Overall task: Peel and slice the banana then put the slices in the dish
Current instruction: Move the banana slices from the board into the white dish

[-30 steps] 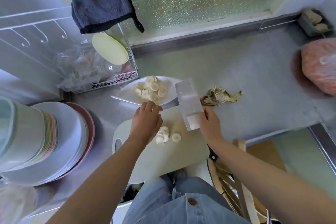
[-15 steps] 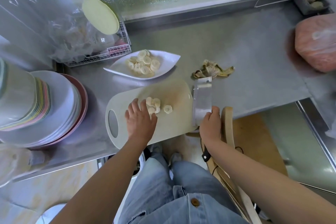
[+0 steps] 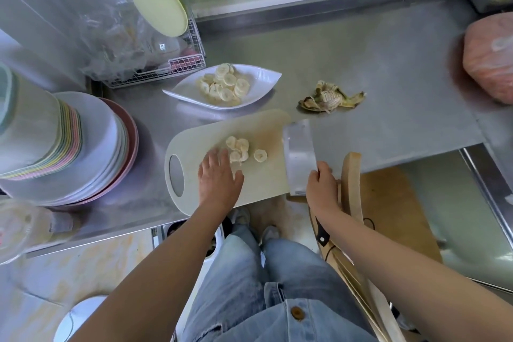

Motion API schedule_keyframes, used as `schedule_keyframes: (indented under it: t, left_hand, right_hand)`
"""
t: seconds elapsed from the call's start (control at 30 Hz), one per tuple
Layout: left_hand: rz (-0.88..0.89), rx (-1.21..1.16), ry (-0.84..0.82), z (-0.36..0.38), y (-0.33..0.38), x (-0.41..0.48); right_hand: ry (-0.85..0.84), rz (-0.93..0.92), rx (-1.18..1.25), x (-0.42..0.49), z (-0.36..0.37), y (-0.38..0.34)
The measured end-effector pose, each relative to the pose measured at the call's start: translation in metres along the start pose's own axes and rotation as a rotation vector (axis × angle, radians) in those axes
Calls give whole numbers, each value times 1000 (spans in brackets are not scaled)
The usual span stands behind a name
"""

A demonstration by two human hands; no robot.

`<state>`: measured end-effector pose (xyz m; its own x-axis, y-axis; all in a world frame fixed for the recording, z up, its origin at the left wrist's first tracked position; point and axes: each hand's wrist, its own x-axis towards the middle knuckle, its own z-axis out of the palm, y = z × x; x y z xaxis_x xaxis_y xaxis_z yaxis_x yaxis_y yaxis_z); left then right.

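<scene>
- Since 1.0 s ago: left grip (image 3: 219,180) has left the rim of the dish (image 3: 263,78) and now lies on the cutting board (image 3: 194,141); cleaver (image 3: 298,155) has come away from the dish to the board's right edge.
- Left grip: palm down, fingers straight and slightly spread, tips just beside the banana slices (image 3: 240,150) on the board. Cannot tell whether they touch.
- Right grip (image 3: 323,189): fingers curled round the cleaver handle; black handle end shows below the wrist. Blade lies broad side up over the board's right edge, pointing away from the person.
- Banana slices: small cluster near the board's middle, one slice apart on the right, between cluster and blade.
- Dish: white, leaf-shaped, on the desk (image 3: 388,78) just behind the board, holding a heap of slices (image 3: 224,85).
- Banana peel (image 3: 330,97): on the desk, right of the dish, beyond the blade.
- Rest: stack of plates (image 3: 91,147) left of the board; wire rack (image 3: 166,69) behind the dish; pink bag (image 3: 491,55) at far right.
</scene>
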<state>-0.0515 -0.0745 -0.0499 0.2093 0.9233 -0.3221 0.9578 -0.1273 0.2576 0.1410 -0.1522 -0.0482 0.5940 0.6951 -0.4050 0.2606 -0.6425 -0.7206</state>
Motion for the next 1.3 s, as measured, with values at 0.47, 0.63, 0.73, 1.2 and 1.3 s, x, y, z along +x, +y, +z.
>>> schedule_keyframes:
  t: [0.47, 0.63, 0.73, 1.2, 1.3]
  left_hand:
    - [19, -8, 36, -11, -8, 7]
    - [15, 49, 14, -9, -9, 9]
    - [30, 21, 27, -11, -10, 10]
    - [168, -126, 295, -28, -2, 24]
    - [192, -141, 297, -40, 5, 33]
  right_hand:
    - [-294, -170, -175, 6, 38, -28]
    - [-347, -190, -177, 10, 52, -34]
    - [-404, -97, -48, 15, 55, -35]
    - [-389, 106, 325, 25, 24, -56]
    - [-370, 80, 320, 34, 20, -69]
